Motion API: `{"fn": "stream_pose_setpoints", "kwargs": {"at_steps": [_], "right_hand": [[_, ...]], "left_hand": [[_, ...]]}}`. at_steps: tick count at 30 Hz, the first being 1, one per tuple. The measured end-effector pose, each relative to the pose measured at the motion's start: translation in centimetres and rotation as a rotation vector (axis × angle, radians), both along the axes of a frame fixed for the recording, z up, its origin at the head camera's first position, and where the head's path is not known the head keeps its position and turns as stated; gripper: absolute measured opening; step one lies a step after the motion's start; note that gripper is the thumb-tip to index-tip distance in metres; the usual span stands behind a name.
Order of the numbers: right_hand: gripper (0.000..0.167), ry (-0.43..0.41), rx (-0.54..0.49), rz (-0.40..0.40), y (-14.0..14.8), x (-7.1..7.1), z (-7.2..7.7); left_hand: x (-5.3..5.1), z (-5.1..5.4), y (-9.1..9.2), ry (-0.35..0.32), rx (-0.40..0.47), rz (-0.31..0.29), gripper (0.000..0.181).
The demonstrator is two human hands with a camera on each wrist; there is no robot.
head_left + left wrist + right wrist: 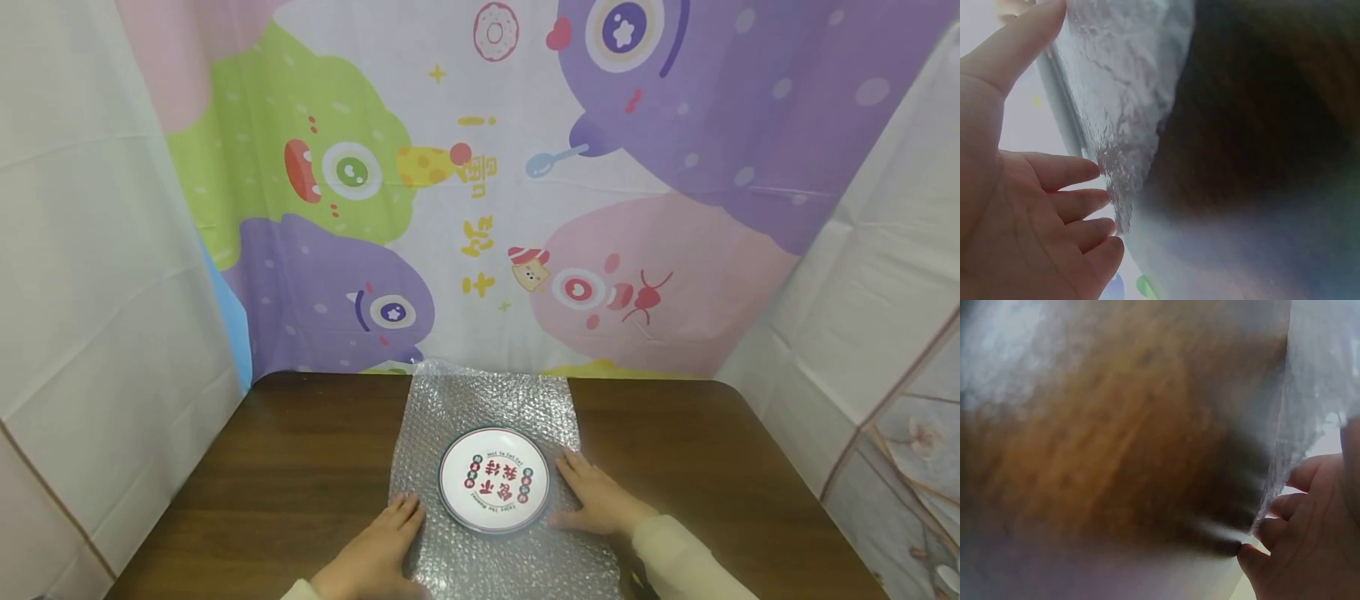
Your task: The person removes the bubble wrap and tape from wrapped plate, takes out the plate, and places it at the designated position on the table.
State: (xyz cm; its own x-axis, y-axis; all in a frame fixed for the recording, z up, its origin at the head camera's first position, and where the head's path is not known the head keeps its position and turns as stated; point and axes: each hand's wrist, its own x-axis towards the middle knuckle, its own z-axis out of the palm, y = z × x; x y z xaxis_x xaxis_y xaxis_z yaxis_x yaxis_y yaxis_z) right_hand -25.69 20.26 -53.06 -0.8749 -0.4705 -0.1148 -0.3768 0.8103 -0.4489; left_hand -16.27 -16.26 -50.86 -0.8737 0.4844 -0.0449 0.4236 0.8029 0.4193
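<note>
A round white plate [495, 517] with a dark rim and red lettering lies on a sheet of bubble wrap [487, 400] on the table. My left hand [378, 546] rests at the sheet's left edge, apart from the plate. On the other side, my right hand [596, 500] touches the sheet close to the plate's right rim. In the left wrist view, the left fingers [1066, 172] extend to the bubble wrap [1129, 87] with a slight bend. The right wrist view has the right fingers [1288, 506] at the edge of the wrap [1313, 375]. Neither hand grips anything.
The dark wooden table [300, 450] extends to both sides of the sheet. Behind it hangs a cloth [450, 333] printed with cartoon monsters. Pale coverings [97, 250] hang along the left and right sides.
</note>
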Motion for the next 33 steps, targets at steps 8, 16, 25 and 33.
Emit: {"fn": "stream_pose_setpoints", "kwargs": {"at_steps": [8, 16, 25, 33], "right_hand": [[0.105, 0.005, -0.012, 0.004, 0.0, 0.1, 0.0], [0.102, 0.01, -0.013, 0.018, 0.0, 0.2, 0.3], [0.101, 0.02, -0.008, 0.035, 0.0, 0.3, 0.5], [0.101, 0.019, -0.007, 0.032, 0.1, 0.3, 0.3]], "left_hand": [[0.0, 0.1, 0.0, -0.006, -0.011, -0.001, 0.108], [-0.9, 0.3, 0.2, -0.021, 0.052, 0.048, 0.099], [-2.4, 0.2, 0.4, -0.066, 0.103, 0.088, 0.102], [-2.9, 0.0, 0.6, -0.099, 0.079, 0.102, 0.103]]}}
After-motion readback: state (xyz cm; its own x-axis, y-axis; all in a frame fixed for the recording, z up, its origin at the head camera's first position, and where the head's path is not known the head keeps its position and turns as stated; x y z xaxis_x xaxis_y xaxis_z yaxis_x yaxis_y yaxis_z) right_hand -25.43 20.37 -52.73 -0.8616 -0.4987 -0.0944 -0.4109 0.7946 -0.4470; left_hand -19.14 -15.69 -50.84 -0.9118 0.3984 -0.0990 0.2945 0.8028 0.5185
